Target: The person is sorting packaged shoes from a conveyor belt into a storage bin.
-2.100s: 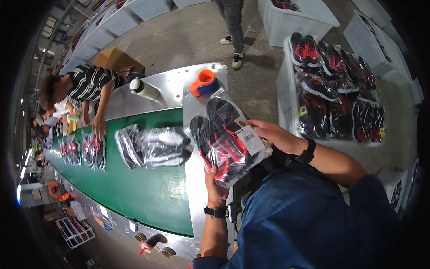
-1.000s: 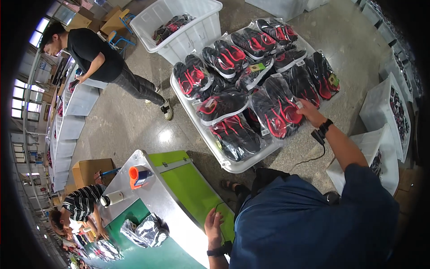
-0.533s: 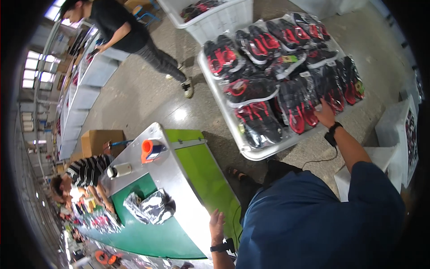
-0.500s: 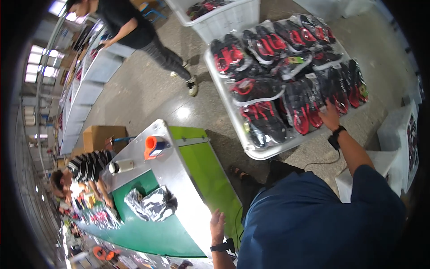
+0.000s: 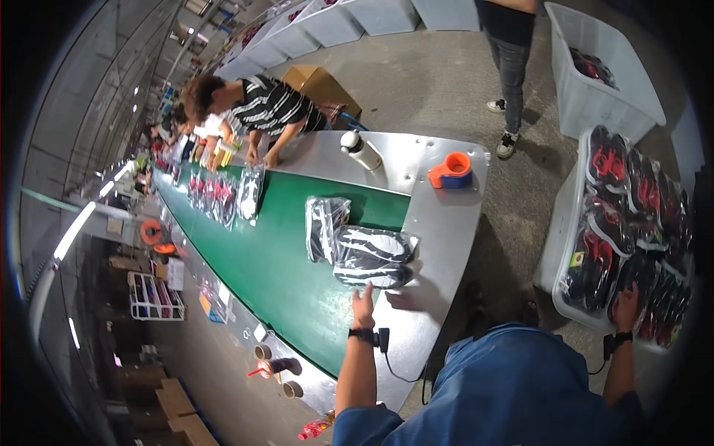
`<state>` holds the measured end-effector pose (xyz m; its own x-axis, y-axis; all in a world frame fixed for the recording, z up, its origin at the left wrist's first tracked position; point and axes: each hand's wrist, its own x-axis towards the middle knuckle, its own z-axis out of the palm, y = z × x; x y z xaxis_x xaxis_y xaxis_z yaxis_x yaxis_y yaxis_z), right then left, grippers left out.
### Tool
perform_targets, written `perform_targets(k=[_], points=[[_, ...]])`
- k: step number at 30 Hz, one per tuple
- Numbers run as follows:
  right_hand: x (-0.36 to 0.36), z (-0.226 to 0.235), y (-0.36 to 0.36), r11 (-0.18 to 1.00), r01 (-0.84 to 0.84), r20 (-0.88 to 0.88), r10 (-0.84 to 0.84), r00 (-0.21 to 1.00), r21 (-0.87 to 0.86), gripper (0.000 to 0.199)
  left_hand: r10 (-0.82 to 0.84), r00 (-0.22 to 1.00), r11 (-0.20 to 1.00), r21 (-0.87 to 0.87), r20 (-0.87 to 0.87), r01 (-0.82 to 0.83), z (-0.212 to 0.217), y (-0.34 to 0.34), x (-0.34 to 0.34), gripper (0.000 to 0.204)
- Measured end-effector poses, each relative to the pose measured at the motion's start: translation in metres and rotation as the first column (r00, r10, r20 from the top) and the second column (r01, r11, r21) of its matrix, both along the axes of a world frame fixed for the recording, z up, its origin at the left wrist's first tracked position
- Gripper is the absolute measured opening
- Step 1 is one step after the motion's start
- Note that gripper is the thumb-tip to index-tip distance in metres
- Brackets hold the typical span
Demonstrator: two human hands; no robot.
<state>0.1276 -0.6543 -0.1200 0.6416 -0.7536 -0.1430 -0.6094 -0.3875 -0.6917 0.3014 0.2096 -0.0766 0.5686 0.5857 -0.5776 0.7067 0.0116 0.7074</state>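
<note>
My left hand is at the near side of a pair of clear-bagged shoes, soles up, on the table. Its fingers are stretched toward the bag; I cannot tell whether they touch it. Beside that pair lies another bagged pair. On my right, my right hand is over bagged black and red shoes filling a white bin. The fingers look apart against a dark shoe there, and I see no grip on it.
The table has a green belt and a metal border. An orange and blue tape dispenser and a white bottle stand on it. A person in a striped shirt works across the belt; another person stands beyond.
My view has swung left toward the table. My left hand has come up over the table to the bagged shoes. The right hand is still at the shoes in the bin.
</note>
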Motion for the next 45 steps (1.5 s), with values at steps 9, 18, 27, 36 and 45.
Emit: perform_targets(k=[9, 18, 27, 36, 45], points=[[0.091, 0.096, 0.174, 0.93, -0.338, 0.006, 0.341, 0.94, 0.147, 0.067, 0.585, 0.805, 0.647, -0.655, 0.099, -0.389, -0.067, 0.052, 0.083, 0.048], [0.183, 0.103, 0.268, 0.789, -0.606, 0.016, 0.608, 0.794, 0.102, 0.05, 0.313, 0.655, 0.942, -0.312, 0.687, -0.123, 0.047, -0.029, 0.053, 0.096], [0.305, 0.128, 0.508, 0.255, -0.576, -0.155, 0.964, 0.217, 0.776, 0.066, -0.674, 0.639, 0.68, 0.649, 0.37, 0.342, 0.035, -0.073, -0.047, 0.06], [0.262, 0.09, 0.534, 0.18, -0.443, -0.038, 0.95, 0.31, 0.878, 0.073, 0.337, 0.937, 0.68, -0.712, 0.09, -0.176, 0.014, -0.064, -0.101, 0.09], [0.272, 0.106, 0.533, 0.058, -0.335, 0.151, 0.81, 0.566, 0.94, 0.07, 0.255, 0.908, 0.674, -0.735, 0.332, 0.079, 0.019, -0.089, -0.04, 0.057]])
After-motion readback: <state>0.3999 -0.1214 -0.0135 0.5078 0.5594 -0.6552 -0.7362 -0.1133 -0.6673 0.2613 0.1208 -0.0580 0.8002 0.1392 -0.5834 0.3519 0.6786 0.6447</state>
